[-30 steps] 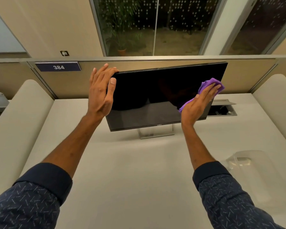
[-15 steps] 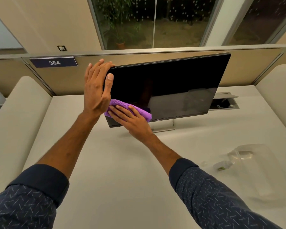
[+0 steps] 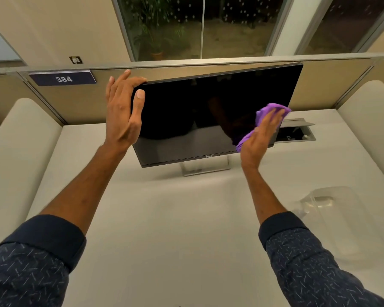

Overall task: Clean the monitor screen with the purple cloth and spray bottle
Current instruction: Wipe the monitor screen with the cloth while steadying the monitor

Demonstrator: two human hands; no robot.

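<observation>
A black monitor (image 3: 197, 116) stands on a silver stand (image 3: 205, 168) at the back of the white desk, its screen dark. My left hand (image 3: 123, 111) grips the monitor's upper left corner, fingers over the top edge and thumb on the front. My right hand (image 3: 261, 138) presses the purple cloth (image 3: 265, 113) flat against the screen's right side, near the right edge. A clear spray bottle (image 3: 319, 201) lies on the desk at the right, faint and partly behind my right sleeve.
The white desk (image 3: 175, 218) has padded side walls left and right. A tan partition with a "384" sign (image 3: 63, 79) runs behind the monitor. An open cable hatch (image 3: 295, 132) sits right of the screen. Windows lie beyond.
My right hand has swept the cloth from the screen's lower left corner across to its right side. My left hand keeps its hold on the upper left corner.
</observation>
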